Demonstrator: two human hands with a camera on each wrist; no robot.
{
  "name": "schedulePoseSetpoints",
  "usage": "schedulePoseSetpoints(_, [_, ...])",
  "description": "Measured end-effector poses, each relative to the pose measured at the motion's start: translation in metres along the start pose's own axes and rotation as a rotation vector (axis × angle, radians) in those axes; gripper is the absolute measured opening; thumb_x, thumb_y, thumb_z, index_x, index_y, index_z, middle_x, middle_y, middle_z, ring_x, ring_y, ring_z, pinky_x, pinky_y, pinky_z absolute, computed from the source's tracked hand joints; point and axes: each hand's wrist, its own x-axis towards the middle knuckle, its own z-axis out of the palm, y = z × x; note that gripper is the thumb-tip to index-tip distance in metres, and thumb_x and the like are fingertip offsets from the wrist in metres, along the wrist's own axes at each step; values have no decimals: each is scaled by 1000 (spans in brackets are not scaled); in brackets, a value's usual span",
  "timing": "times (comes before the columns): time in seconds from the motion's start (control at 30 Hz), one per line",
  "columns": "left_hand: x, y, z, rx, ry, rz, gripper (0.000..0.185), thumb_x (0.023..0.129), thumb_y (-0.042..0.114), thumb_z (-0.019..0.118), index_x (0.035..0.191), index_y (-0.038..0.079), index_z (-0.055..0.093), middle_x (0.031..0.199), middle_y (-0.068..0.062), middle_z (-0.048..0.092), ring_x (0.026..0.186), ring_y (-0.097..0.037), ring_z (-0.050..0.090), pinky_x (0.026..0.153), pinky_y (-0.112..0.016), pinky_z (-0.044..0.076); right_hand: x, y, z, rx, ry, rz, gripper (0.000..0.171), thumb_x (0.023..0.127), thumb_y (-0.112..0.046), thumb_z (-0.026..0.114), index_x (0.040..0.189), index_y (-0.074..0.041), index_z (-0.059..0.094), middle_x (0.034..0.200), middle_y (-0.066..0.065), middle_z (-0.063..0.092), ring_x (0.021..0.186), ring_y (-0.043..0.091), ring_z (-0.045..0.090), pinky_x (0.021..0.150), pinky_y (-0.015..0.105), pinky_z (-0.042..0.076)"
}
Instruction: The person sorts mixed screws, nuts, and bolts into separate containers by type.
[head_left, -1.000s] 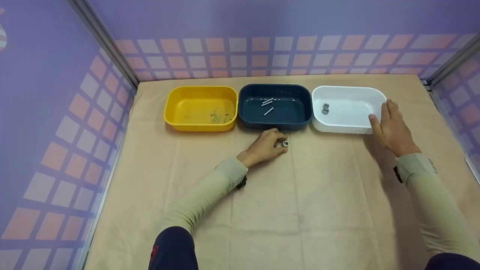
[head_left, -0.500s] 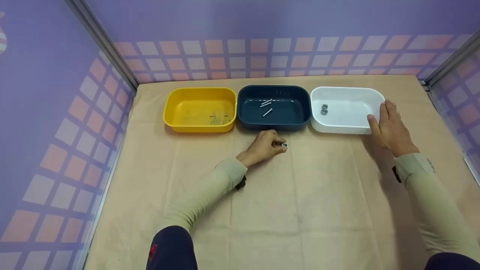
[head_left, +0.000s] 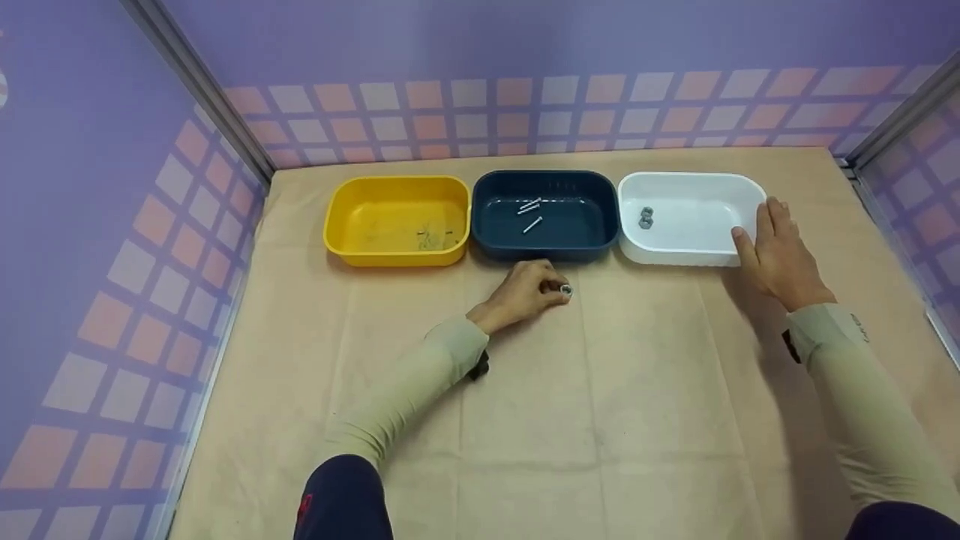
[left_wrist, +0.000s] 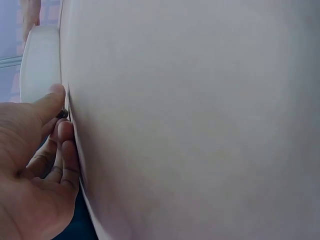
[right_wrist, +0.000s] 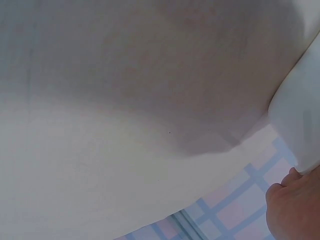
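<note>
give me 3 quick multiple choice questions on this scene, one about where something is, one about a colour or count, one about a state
1. Where is the small metal nut?
A. in the yellow bin
B. on the paper at the left hand fingertips
C. in the white bin

2. What colour is the middle bin?
A. dark blue
B. red
C. green

3. How is the right hand?
A. clenched in a fist
B. lifted high in the air
C. fingers straight, resting on the white bin

Answers: 1 B, the fingers pinch it on the paper; 2 A, it sits between yellow and white; 3 C, thumb and fingers lie along its rim.
</note>
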Motion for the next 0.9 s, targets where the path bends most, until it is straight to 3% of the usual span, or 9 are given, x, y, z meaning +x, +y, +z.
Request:
schedulePoseSetpoints(0.33, [2,8,0,-17,3,-9,23,99,21,79,119,10,82,105,-2,75,96,-11,68,86,-22,55,-1,1,0,-10,-18,19,87,114,-53,23,164,15,2,173,38,0,162,55,-2,132,64,2])
schedulePoseSetpoints(0.57, [10,24,-5,-24,26,68,25,99,21,79,120,9,82,106,-4,79,95,-14,71,82,-21,56,0,1,-1,0,-22,12,88,114,-54,22,164,16,2,173,38,-2,162,55,-4,131,66,1])
schedulePoseSetpoints(0.9, [25,49,-9,-37,57,119,23,98,21,79,116,6,82,102,-5,77,89,-9,66,77,-16,51,2,0,0,5,-1,-4,80,114,-44,24,163,17,6,173,39,2,162,56,0,131,66,4])
